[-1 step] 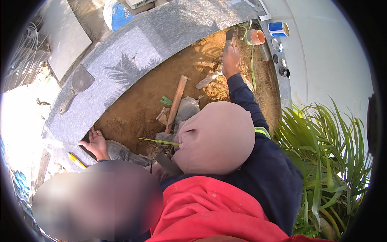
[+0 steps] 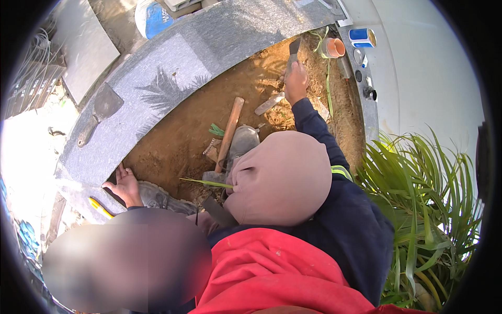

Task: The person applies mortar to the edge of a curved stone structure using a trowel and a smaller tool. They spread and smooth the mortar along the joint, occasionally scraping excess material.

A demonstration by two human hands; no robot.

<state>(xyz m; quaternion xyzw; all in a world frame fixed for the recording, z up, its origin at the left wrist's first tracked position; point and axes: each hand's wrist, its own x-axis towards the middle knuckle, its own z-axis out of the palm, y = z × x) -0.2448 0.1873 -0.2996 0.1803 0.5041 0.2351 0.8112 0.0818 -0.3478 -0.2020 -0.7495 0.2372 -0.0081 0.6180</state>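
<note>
My right hand (image 2: 296, 81) is closed round the handle of a putty knife (image 2: 294, 48), its dark flat blade pointing away at the soil next to the inner edge of the stone slab. Fingers outstretched, my left hand (image 2: 125, 187) is at the slab's near-left inner corner, fingertips up against the edge and partly in shadow. A hammer (image 2: 229, 131) with a wooden handle lies on the soil between my boots. Near my right hand is a small, pale, elongated piece (image 2: 269, 103) that I cannot identify.
A curved grey stone slab (image 2: 157, 78) borders the soil bed (image 2: 183, 120). On it rest a square-bladed trowel (image 2: 102, 110) and a yellow tool (image 2: 100, 207). An orange pipe (image 2: 334, 48) and blue can (image 2: 362, 37) stand far right; palm leaves (image 2: 418, 199) crowd the right side.
My right hand has shifted slightly left and away from me with the putty knife, whose blade now shows more fully. My left hand stays in place.
</note>
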